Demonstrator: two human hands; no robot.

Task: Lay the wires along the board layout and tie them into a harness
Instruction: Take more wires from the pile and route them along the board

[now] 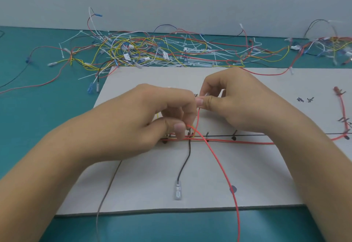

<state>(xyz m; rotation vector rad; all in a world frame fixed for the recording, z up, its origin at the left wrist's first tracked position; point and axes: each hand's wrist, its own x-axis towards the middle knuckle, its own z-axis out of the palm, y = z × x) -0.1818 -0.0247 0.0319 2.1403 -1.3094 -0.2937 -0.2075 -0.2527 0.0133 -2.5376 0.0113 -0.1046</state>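
Note:
A grey layout board (pixel 152 194) lies flat in front of me, with a drawn black line and black pegs. A red wire (pixel 238 142) runs along that line to the right. My left hand (pixel 156 116) pinches a second red wire (pixel 221 167) near a peg at the board's middle; that wire trails down off the near edge. My right hand (pixel 238 98) pinches the upper end of the same red wire, a small clear terminal, between thumb and forefinger. A black wire (pixel 185 161) with a clear terminal hangs down from the junction. A yellow wire shows under my left fingers.
A tangled heap of coloured wires and white cable ties (pixel 152 51) lies on the teal mat (pixel 38 108) behind the board. A second bundle (pixel 327 45) sits at the far right. A grey wire (pixel 108 184) crosses the board's left corner.

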